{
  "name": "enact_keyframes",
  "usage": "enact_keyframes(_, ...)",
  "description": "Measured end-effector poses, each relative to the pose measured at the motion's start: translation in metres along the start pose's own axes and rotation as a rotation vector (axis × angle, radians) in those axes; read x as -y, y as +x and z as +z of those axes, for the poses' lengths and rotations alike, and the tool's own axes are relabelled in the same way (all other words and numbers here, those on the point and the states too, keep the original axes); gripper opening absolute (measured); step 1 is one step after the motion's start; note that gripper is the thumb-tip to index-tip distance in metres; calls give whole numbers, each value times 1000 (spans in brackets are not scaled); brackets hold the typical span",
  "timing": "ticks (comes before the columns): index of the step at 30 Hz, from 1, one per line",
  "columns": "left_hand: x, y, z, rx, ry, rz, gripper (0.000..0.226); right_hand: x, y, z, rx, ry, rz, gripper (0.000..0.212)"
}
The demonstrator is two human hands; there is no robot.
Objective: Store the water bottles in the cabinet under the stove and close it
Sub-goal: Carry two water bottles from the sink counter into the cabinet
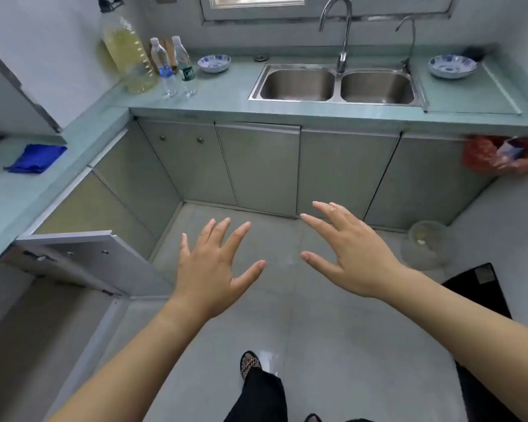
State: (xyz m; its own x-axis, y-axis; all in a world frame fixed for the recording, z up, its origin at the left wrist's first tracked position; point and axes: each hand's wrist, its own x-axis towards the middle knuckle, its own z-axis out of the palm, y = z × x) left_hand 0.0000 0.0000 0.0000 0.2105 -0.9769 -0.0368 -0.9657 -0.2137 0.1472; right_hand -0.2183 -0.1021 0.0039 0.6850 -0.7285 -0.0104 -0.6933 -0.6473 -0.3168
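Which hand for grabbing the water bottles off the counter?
Left, likely: open left hand is on the side of the two clear plastic water bottles; right hand is farther right.

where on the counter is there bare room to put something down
Bare counter lies between the water bottles and the sink, in front of the small bowl. Another patch sits right of the sink, in front of the larger bowl. The back-left corner is crowded by the oil jug and bottles.

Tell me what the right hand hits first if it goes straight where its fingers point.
Probably the closed cabinet door below the counter. The right hand is open, with only air ahead of it until then, though depth is hard to judge.
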Motion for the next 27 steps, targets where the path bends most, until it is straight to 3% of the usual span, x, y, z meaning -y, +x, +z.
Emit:
enact_keyframes(11, 82, 139, 20, -43, -58, -116, 85, -14, 171, 17, 33, -55, -65, 76)
enact_keyframes(27, 253, 396, -41, -79, 3, -260, 86, -3, 507, -2, 11, 4, -120, 80)
